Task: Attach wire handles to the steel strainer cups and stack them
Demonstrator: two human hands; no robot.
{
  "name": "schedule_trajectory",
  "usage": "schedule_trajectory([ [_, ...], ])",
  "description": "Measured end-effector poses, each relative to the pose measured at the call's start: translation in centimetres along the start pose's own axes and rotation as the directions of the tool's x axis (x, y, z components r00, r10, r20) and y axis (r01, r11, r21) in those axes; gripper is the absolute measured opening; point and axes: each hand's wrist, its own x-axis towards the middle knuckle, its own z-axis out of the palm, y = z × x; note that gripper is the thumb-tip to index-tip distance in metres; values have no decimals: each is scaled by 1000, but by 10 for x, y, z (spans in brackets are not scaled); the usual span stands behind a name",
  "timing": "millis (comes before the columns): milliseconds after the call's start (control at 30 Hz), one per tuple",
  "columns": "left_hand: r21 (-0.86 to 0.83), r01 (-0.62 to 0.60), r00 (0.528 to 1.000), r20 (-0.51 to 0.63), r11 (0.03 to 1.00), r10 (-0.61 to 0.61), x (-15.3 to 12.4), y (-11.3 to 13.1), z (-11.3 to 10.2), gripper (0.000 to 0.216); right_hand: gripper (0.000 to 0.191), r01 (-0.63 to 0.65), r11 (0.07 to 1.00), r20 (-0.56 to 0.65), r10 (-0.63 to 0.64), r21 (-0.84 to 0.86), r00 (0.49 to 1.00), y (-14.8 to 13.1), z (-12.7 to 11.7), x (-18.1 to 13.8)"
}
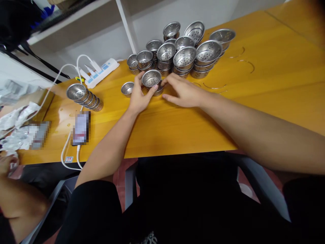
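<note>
In the head view, a perforated metal cup point(151, 78) sits over another cup point(159, 90), which is mostly hidden. My left hand point(139, 97) is closed around the upper cup, thumb on the near side and fingers behind its left rim. From the right, my right hand point(183, 88) reaches up to the cups with thumb and fingers apart. Its fingertips are close to the right side; whether they touch cannot be made out. A single small cup point(127, 88) stands just left of my left hand. Behind both hands are several stacks of perforated cups point(185, 58).
A leaning stack of cups point(85, 96) stands left on the wooden table point(162, 135). Near it lie a phone point(80, 128) on a white cable and a power strip point(103, 73). Thin curved wires point(214, 86) lie right. Another person's arm point(20, 200) is at lower left.
</note>
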Motion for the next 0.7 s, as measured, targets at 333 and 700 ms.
schedule_trajectory([
  [333,45,146,987,-76,988,-142,-4,8,2,103,72,-7,1000,-36,8,16,999,-7,-2,-1],
  [700,99,193,960,-227,976,-166,-1,15,8,46,74,-26,999,-1,26,36,1000,-13,-5,-1],
])
